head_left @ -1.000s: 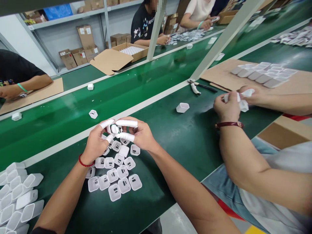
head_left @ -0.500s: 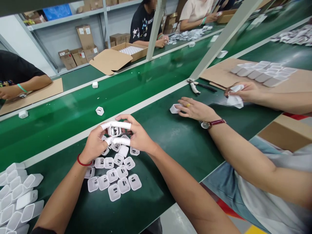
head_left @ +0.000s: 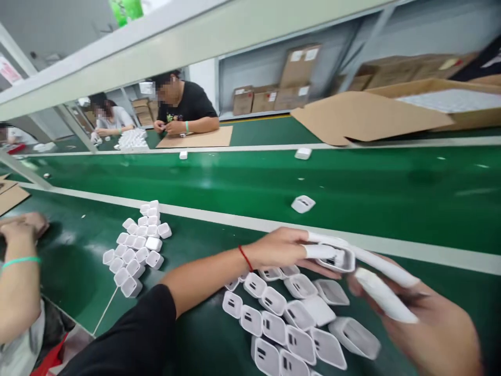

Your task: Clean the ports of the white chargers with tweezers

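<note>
On the green bench (head_left: pixel 203 334), one white charger shell (head_left: pixel 337 259) is now pinched between the left hand (head_left: pixel 279 248) and right hand (head_left: pixel 422 318), carried rightward off the cluster of shells (head_left: pixel 289 318).

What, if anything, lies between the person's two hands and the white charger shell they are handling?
Nothing visible does. The left hand pinches the white charger shell directly, and the right hand's covered fingers reach right up beside it. The other shells lie below on the green table.

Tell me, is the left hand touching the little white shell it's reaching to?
Touching. The head view shows the left hand with its white-covered fingertips pinching the white shell above the pile, no gap between them.
</note>
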`<act>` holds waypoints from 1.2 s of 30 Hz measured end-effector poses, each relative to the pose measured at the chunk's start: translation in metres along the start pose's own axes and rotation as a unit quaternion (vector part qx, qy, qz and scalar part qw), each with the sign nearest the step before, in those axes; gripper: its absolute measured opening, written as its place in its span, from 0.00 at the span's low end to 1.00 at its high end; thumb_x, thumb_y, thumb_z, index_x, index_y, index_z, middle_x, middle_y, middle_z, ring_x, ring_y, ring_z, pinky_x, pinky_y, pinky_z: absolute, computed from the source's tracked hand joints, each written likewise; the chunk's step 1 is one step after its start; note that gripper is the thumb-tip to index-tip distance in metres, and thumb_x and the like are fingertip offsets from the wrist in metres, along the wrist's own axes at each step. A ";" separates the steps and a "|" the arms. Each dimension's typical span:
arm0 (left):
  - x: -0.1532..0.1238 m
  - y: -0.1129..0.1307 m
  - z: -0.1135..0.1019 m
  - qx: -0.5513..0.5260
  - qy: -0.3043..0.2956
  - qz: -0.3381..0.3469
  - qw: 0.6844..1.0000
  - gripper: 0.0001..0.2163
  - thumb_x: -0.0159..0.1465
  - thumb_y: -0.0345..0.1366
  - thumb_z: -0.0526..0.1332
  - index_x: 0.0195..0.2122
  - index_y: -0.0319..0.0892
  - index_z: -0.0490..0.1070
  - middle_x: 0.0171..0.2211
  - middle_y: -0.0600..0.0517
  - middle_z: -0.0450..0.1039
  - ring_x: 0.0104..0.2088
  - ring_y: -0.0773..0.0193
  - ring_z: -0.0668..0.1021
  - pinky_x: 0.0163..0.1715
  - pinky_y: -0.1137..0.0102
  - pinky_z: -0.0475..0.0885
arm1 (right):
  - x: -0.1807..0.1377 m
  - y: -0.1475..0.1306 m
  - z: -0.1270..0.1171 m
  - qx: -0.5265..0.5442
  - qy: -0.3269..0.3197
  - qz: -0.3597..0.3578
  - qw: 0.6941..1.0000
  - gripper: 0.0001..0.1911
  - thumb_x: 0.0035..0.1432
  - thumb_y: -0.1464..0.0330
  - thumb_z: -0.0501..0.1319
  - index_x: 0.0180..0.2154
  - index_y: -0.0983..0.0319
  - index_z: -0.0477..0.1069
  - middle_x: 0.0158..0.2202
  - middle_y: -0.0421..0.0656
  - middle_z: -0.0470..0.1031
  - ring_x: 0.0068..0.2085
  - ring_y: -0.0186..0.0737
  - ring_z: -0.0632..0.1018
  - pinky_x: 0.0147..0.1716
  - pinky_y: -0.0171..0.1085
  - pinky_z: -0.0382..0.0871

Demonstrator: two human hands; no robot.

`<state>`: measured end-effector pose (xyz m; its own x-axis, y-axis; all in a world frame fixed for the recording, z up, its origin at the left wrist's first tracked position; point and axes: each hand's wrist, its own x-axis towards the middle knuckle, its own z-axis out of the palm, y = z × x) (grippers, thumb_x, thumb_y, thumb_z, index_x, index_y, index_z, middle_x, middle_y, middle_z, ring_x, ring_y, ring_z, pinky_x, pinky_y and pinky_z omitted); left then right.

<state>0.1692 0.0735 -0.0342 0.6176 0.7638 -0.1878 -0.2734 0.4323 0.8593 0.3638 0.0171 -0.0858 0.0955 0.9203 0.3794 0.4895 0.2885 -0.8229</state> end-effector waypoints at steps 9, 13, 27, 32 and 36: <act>-0.040 0.018 0.004 -0.008 0.043 0.112 0.993 0.06 0.57 0.35 0.67 0.36 0.43 0.78 0.35 0.52 0.79 0.39 0.56 0.82 0.51 0.57 0.75 | 0.030 0.013 0.011 -0.122 0.149 -0.070 0.979 0.10 0.63 0.64 0.56 0.37 0.60 0.75 0.32 0.49 0.75 0.32 0.47 0.76 0.29 0.45 0.71; -0.027 0.016 -0.005 0.038 0.084 0.173 0.981 0.06 0.53 0.35 0.71 0.32 0.41 0.80 0.37 0.48 0.81 0.40 0.51 0.82 0.45 0.55 0.80 | 0.037 0.031 0.003 -0.225 0.091 -0.003 0.970 0.09 0.62 0.67 0.59 0.40 0.63 0.76 0.41 0.47 0.77 0.41 0.43 0.78 0.43 0.39 0.73; -0.021 0.005 -0.001 0.167 0.118 0.162 0.965 0.13 0.54 0.36 0.72 0.41 0.41 0.80 0.39 0.45 0.80 0.39 0.48 0.82 0.42 0.56 0.81 | 0.041 0.014 -0.006 -0.263 -0.006 0.068 0.962 0.13 0.62 0.72 0.54 0.45 0.65 0.73 0.53 0.48 0.71 0.47 0.43 0.76 0.48 0.39 0.70; -0.019 0.001 0.002 0.175 0.166 0.180 0.954 0.18 0.50 0.32 0.74 0.43 0.40 0.79 0.38 0.47 0.80 0.40 0.51 0.82 0.49 0.51 0.77 | 0.039 0.006 -0.015 -0.164 0.148 0.089 0.971 0.16 0.67 0.66 0.51 0.31 0.65 0.72 0.35 0.48 0.76 0.41 0.43 0.78 0.43 0.37 0.70; -0.015 0.001 0.004 0.175 0.233 0.210 0.933 0.16 0.51 0.34 0.73 0.41 0.40 0.79 0.39 0.48 0.80 0.45 0.51 0.80 0.54 0.49 0.73 | 0.036 -0.007 -0.012 0.120 0.196 0.034 0.973 0.22 0.68 0.57 0.48 0.32 0.64 0.72 0.20 0.39 0.69 0.23 0.33 0.74 0.26 0.31 0.68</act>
<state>0.1624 0.0604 -0.0288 0.1003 0.9914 0.0844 -0.1114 -0.0731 0.9911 0.3739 0.0447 -0.0610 0.4677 0.7810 0.4138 0.2588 0.3267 -0.9090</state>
